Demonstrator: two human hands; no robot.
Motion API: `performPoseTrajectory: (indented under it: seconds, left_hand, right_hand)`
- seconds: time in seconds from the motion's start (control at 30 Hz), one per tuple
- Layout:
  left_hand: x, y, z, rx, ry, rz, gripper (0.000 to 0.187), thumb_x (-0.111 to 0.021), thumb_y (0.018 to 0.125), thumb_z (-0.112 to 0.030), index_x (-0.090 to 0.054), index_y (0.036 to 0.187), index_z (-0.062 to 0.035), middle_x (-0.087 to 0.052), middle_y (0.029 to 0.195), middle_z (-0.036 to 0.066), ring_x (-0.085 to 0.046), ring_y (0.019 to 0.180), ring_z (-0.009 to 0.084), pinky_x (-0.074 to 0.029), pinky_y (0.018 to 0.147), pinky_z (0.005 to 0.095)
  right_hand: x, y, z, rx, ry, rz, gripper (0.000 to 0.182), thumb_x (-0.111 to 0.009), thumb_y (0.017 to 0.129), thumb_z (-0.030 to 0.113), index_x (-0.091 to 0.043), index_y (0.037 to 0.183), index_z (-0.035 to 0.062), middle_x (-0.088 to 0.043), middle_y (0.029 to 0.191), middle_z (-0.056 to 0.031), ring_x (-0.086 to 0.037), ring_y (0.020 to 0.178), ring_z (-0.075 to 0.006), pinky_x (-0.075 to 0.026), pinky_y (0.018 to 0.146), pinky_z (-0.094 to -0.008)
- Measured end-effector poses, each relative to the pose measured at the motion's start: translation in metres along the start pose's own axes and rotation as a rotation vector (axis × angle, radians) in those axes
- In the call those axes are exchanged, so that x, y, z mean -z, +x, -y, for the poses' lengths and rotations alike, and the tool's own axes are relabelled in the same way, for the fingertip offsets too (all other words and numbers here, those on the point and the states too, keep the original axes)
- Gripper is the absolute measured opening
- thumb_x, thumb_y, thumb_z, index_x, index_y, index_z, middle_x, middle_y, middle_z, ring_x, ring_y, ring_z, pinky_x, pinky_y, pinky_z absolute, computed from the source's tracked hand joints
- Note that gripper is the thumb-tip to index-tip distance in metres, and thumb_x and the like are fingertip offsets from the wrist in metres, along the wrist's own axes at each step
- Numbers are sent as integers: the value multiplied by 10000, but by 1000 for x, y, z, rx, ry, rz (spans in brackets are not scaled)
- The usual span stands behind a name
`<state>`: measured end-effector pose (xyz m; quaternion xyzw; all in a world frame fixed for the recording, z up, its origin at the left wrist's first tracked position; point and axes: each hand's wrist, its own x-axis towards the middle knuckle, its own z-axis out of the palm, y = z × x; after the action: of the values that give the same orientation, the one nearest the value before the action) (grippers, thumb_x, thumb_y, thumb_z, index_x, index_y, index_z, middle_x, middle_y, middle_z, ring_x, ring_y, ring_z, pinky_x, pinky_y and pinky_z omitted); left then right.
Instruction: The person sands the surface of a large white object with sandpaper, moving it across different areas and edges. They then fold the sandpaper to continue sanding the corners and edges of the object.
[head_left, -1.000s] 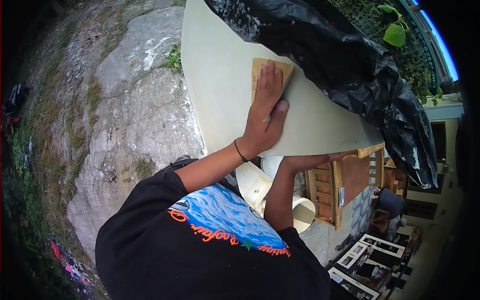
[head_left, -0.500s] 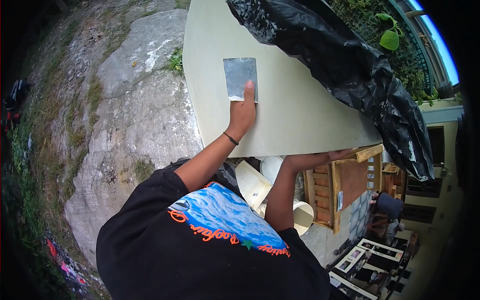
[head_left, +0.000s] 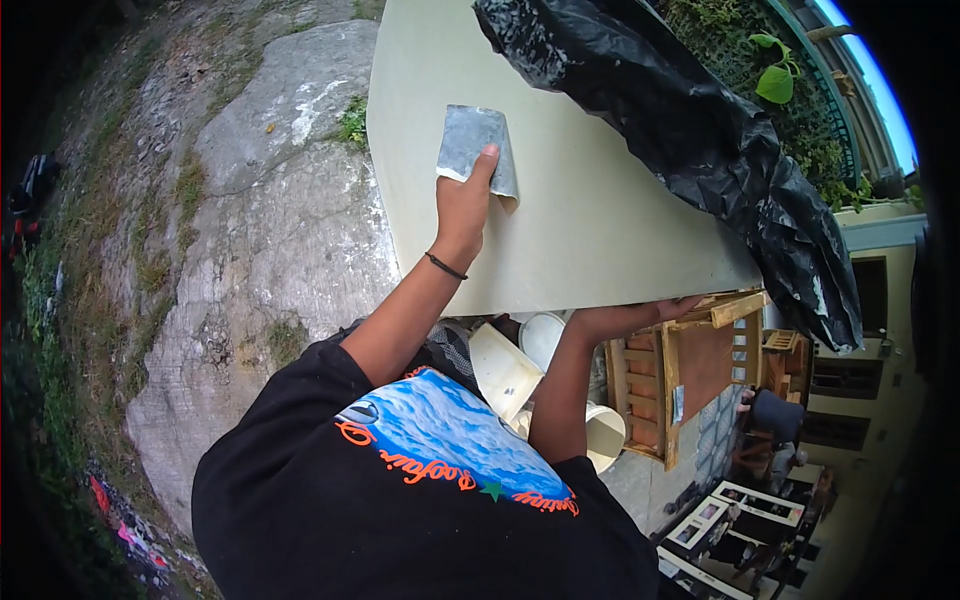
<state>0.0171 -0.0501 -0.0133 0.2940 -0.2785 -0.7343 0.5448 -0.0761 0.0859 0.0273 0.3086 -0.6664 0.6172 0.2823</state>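
Note:
My left hand [head_left: 465,205] holds a grey sheet [head_left: 474,140], probably abrasive paper, over a large pale panel [head_left: 590,220]. The thumb lies on top of the sheet and the other fingers are hidden beneath it. The sheet's right side curls down at its lower corner, where a light brown underside shows. My right hand [head_left: 680,308] is at the panel's near edge, toward the right, with its fingers mostly hidden. Crumpled black plastic [head_left: 680,120] lies across the panel's far right side.
White containers [head_left: 505,370] and a wooden frame [head_left: 645,390] stand below the panel's near edge. Rough concrete [head_left: 270,230] extends to the left. Leafy plants [head_left: 775,85] are at the upper right. A person [head_left: 775,415] is in the background at right.
My left hand has shifted slightly left with the sheet, which is now tilted and more curled at its right side. My right hand has barely moved.

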Motion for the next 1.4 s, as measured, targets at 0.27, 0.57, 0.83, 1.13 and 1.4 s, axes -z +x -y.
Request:
performPoseTrajectory:
  seconds: [0.27, 0.57, 0.83, 1.13, 1.4]
  left_hand:
    - [-11, -16, -8, 24, -81, 8, 442, -649, 861, -264, -514, 1165, 27, -570, 1074, 78, -535, 957, 150, -420, 853, 284]
    - [-26, -46, 13, -218, 274, 15, 527, -608, 884, -352, -418, 1180, 40, -547, 1071, 128, -531, 973, 190, -421, 867, 312]
    - [-14, -7, 27, -321, 409, -134, 508, -504, 938, -326, -363, 1208, 80, -536, 1072, 196, -541, 998, 292, -405, 906, 357]
    - [-2, 6, 37, -330, 581, -12, 518, -470, 945, -287, -363, 1295, 79, -441, 1259, 265, -436, 1177, 345, -350, 976, 384]
    - [-36, -37, 1, -683, 565, 264, 445, -436, 956, -262, -399, 1283, 38, -447, 1263, 207, -384, 1189, 316, -241, 1013, 400]
  right_hand:
    - [-1, -3, -3, 12, -118, -18, 690, -247, 954, 474, -93, 1431, 0, -261, 1419, -227, -329, 1301, -317, -269, 1064, -428]
    - [-3, -3, 4, -59, -9, -12, 696, -261, 954, 483, -109, 1424, -7, -286, 1405, -224, -340, 1299, -313, -289, 1056, -423]
    - [-2, -5, -5, 57, -145, -10, 783, -310, 920, 546, -113, 1414, -28, -297, 1392, -228, -346, 1289, -320, -276, 1057, -420]
    - [1, -6, -4, -2, -107, -18, 713, -367, 932, 458, -122, 1417, -3, -279, 1402, -216, -351, 1289, -308, -275, 1064, -395]
    - [4, -13, -9, -133, -47, -65, 696, -485, 925, 361, -139, 1410, 1, -297, 1390, -199, -376, 1277, -284, -283, 1071, -345]
